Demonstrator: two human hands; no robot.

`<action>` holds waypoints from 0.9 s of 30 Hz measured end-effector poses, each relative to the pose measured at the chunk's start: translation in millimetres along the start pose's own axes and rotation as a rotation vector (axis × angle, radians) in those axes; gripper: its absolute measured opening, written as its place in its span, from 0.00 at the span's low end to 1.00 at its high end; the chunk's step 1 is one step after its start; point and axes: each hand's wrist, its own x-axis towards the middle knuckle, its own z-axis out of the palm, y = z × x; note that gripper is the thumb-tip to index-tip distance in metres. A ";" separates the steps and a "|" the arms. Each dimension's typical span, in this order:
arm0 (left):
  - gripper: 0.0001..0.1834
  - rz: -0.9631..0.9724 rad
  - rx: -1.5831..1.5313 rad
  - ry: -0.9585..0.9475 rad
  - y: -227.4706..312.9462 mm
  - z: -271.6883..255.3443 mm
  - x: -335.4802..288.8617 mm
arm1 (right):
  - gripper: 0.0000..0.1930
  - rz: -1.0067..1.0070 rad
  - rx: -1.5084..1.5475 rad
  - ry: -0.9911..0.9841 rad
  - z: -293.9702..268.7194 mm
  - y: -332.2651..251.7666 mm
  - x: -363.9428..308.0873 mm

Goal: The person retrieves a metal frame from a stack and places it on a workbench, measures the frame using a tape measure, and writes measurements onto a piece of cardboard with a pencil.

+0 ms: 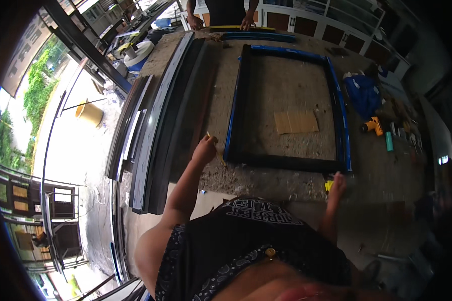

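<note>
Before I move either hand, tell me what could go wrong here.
The right hand is close to the near right corner of the blue-and-black frame, so a bump might shift it. The left forearm passes near the ends of the long dark profiles; an outward swing could knock them.

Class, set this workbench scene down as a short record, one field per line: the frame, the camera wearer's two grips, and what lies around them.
Frame: black-and-blue rectangular frame, flat on the rough brown worktop
Inside it: flat brown cardboard piece
Left grip: closed around a slim yellow item
Right grip: next to a small bright-yellow object; hold unclear
Left side: long dark bars
Right side: yellow-orange power drill, teal cylinder
Far edge: another person's hands
</note>
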 end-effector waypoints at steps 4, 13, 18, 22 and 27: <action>0.22 0.305 0.032 -0.222 -29.2 15.8 6.4 | 0.27 -0.172 -0.311 0.241 -17.0 92.9 -3.2; 0.23 0.273 0.193 0.060 -29.8 31.8 42.5 | 0.33 0.125 -0.238 0.390 27.9 97.1 -18.1; 0.26 0.283 0.167 -0.049 -29.8 36.6 61.5 | 0.32 0.325 -0.040 0.624 45.3 84.8 -16.7; 0.28 0.269 0.161 -0.042 -28.4 36.5 65.2 | 0.31 0.380 -0.049 0.626 46.9 83.3 -18.1; 0.22 0.229 0.159 -0.024 -24.4 36.3 65.7 | 0.29 0.288 -0.103 0.583 44.4 80.4 -19.4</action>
